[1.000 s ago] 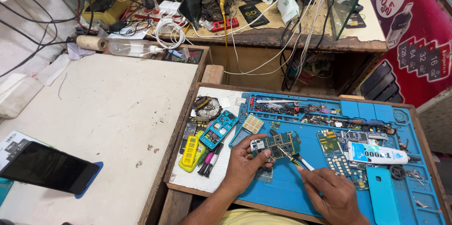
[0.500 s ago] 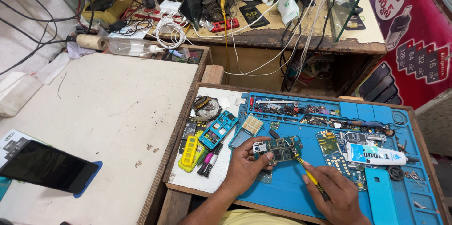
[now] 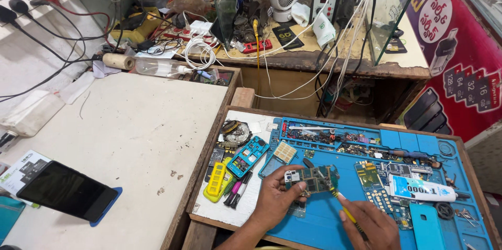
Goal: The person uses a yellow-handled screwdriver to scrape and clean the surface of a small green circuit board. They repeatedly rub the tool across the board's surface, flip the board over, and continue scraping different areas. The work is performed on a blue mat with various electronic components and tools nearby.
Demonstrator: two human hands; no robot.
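My left hand (image 3: 277,201) grips a small green phone circuit board (image 3: 312,178) by its left end, holding it just above the blue work mat (image 3: 324,226). My right hand (image 3: 368,224) holds a thin yellow-handled tool (image 3: 346,211) like a pen, its tip touching the board's right edge. Both hands are low in the middle of the mat.
On the mat lie a white glue tube (image 3: 421,189), other circuit boards (image 3: 368,175), a blue phone frame (image 3: 248,156), a yellow part (image 3: 217,181) and a blue case (image 3: 425,226). A black phone (image 3: 67,190) rests on the white table at left. A cluttered bench with cables (image 3: 272,35) stands behind.
My right hand has drawn closer to the board, bringing the tool tip up against its right edge. The left hand keeps its hold on the board.
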